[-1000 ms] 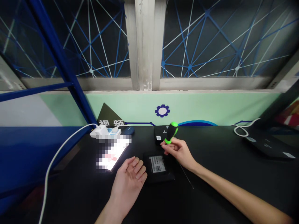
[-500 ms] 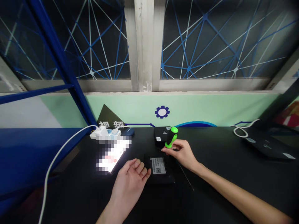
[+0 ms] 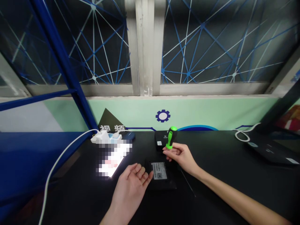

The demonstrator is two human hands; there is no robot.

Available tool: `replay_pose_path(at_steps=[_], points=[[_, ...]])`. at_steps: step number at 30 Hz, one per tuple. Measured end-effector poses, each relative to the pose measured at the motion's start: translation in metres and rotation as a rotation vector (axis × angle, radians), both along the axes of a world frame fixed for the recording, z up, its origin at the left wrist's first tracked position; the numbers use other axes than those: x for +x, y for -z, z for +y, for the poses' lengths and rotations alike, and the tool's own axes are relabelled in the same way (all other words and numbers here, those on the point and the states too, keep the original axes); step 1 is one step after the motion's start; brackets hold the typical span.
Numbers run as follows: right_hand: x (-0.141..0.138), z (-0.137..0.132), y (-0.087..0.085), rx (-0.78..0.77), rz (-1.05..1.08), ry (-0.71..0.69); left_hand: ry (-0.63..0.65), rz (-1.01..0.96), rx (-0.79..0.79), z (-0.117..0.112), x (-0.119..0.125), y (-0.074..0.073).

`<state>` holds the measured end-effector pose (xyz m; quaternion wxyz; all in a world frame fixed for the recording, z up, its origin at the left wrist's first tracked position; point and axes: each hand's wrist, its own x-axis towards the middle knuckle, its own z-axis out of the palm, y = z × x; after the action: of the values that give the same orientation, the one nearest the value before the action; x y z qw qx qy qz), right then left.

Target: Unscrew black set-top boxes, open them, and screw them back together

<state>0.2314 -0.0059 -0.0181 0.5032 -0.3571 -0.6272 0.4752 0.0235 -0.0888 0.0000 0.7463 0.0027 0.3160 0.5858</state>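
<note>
My right hand [image 3: 179,156] is pinched round a screwdriver with a green and black handle [image 3: 171,137], held nearly upright over the far edge of a small black box [image 3: 161,175] that lies label up on the black table [image 3: 222,175]. My left hand [image 3: 133,184] rests palm up beside the box's left edge, fingers loosely curled and holding nothing, fingertips touching the box. A second black box [image 3: 160,139] lies just behind the screwdriver.
A lit phone [image 3: 112,159] lies left of my left hand. Behind it sit a white power strip [image 3: 103,137] with a white cable [image 3: 61,159] and a dark mouse [image 3: 128,135]. A dark flat device [image 3: 269,148] and a coiled white cable [image 3: 242,134] are at the right.
The screwdriver has swung from tilted to nearly upright. My left hand slid slightly right, closer against the box. The view tipped up a little.
</note>
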Motion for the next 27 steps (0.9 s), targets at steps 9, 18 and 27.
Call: replay_pose_path(at_steps=[9, 18, 27], points=[[-0.002, -0.003, -0.001, 0.023, 0.027, -0.069, -0.036, 0.036, -0.038, 0.001, 0.001, 0.001], [-0.006, -0.004, 0.006, 0.037, 0.038, -0.019, -0.020, 0.095, -0.028, 0.005, -0.002, 0.011], [-0.004, -0.004, 0.001, 0.070, 0.097, -0.002, 0.119, 0.056, 0.175, 0.002, -0.010, 0.014]])
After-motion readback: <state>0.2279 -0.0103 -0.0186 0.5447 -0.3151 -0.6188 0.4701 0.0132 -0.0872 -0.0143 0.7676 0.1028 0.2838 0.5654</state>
